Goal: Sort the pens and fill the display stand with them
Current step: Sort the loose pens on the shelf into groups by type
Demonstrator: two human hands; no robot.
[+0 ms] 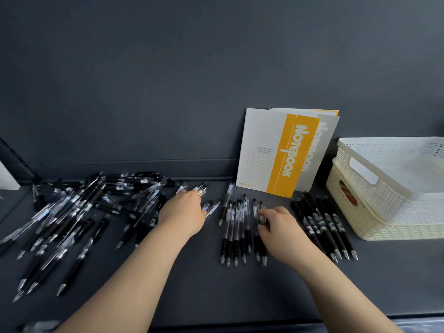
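Note:
A loose heap of black and clear pens (79,212) covers the left of the dark shelf. In the middle lies a sorted row of clear-barrelled pens (236,227), tips toward me. To its right lies a row of all-black pens (324,224). My left hand (185,212) reaches over the heap's right edge and holds a few clear pens (204,191) in its fingers. My right hand (278,227) rests on the right end of the clear row, its curled fingers pinching a pen (260,212) there. No display stand is in view.
Two notebooks (276,150) with yellow and grey bands lean against the dark back wall. Two stacked perforated baskets (384,188), white over cream, stand at the right. A white object (8,179) shows at the far left edge. The shelf's front edge runs along the bottom.

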